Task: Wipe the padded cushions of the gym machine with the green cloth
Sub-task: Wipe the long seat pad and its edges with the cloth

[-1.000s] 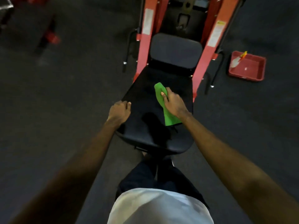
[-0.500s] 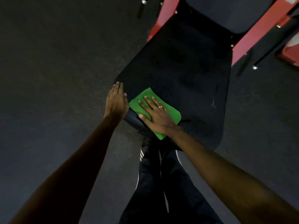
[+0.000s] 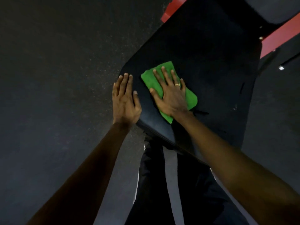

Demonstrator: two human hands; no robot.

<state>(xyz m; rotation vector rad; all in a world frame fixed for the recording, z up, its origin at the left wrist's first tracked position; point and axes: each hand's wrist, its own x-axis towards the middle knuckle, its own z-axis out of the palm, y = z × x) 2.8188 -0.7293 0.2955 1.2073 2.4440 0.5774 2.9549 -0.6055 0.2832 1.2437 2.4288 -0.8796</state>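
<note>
1. You are pressing the green cloth (image 3: 150, 79) flat onto the black seat cushion (image 3: 203, 59) with your right hand (image 3: 170, 96). The fingers are lying straight and spread on the fabric, not curled round it. The cloth is sitting near the cushion's front left corner.
2. Your left hand (image 3: 125, 103) is resting flat on the cushion's left edge, just beside the cloth. Its fingers are straight and holding nothing, and it seems to be bracing you.
3. As you are wiping, be pushing through the whole palm so the cloth is sliding with the hand. The part lying under your wrist looks likely to bunch.
4. Be working in overlapping strokes toward the cushion's back and right side, where small pale marks (image 3: 234, 109) are showing.
5. The back pad (image 3: 276, 8) beyond the cushion's far end, by the red frame (image 3: 279, 39), is probably waiting its turn.
</note>
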